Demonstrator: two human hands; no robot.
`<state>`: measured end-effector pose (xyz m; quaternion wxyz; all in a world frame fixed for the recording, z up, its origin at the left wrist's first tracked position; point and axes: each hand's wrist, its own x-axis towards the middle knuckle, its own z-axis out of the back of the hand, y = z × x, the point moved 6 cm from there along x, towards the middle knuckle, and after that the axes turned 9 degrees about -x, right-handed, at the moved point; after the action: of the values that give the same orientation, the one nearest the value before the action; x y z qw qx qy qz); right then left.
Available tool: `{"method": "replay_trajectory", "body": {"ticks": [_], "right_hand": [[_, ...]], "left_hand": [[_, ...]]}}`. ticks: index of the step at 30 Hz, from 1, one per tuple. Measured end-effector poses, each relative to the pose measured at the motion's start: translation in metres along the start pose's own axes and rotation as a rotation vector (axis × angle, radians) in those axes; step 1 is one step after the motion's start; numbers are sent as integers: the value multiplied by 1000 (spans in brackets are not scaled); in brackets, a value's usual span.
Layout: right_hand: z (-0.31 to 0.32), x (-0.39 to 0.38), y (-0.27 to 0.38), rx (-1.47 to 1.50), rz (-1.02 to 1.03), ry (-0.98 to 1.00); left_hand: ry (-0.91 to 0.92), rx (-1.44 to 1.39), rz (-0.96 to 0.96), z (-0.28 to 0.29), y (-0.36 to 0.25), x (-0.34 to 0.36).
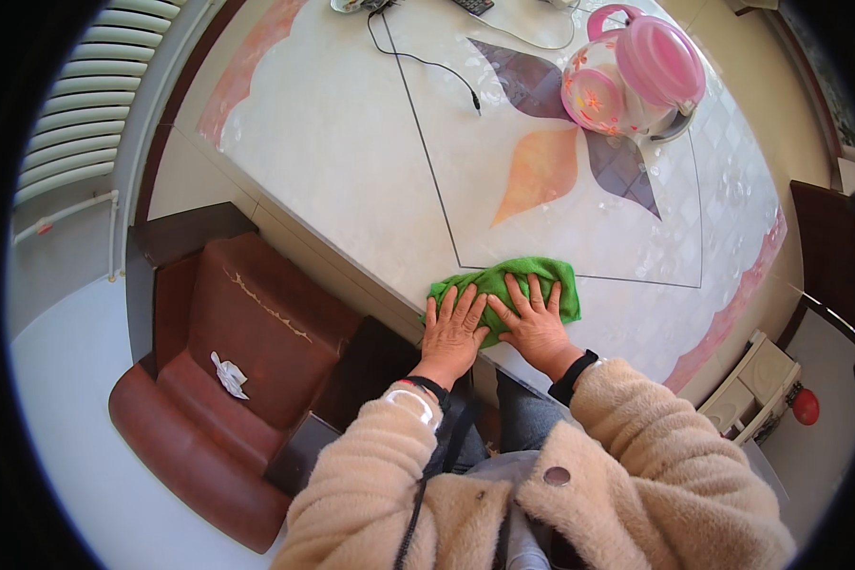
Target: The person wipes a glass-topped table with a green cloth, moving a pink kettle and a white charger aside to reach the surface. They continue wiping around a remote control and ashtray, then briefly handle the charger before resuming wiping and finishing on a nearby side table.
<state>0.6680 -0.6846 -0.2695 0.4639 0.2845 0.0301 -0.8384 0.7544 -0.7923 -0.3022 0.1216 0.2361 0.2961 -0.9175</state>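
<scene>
A green cloth (503, 275) lies folded and crumpled near the front edge of the white patterned table (351, 152). Pressing on its left end is my left hand (452, 332), palm down with the fingers stretched out. My right hand (536, 328) rests flat on the cloth's right part, fingers spread forward. The two thumbs almost meet over the cloth. Neither hand has its fingers wrapped round the fabric.
A pink-lidded clear jug (627, 85) with a floral pattern stands at the table's far right. A black cable (427, 65) trails across the far side. To the left is a brown leather chair (247, 323) with a crumpled white tissue (229, 375) on its seat.
</scene>
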Motion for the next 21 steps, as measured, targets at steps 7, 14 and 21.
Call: {"method": "replay_trajectory", "body": {"ticks": [7, 14, 21], "right_hand": [[42, 77, 14, -8, 56, -64], [98, 190, 51, 39, 29, -130], [155, 306, 85, 30, -39, -213]], "left_hand": [[-82, 23, 18, 56, 55, 33], [-224, 57, -10, 140, 141, 85], [-323, 84, -67, 235, 224, 141]]}}
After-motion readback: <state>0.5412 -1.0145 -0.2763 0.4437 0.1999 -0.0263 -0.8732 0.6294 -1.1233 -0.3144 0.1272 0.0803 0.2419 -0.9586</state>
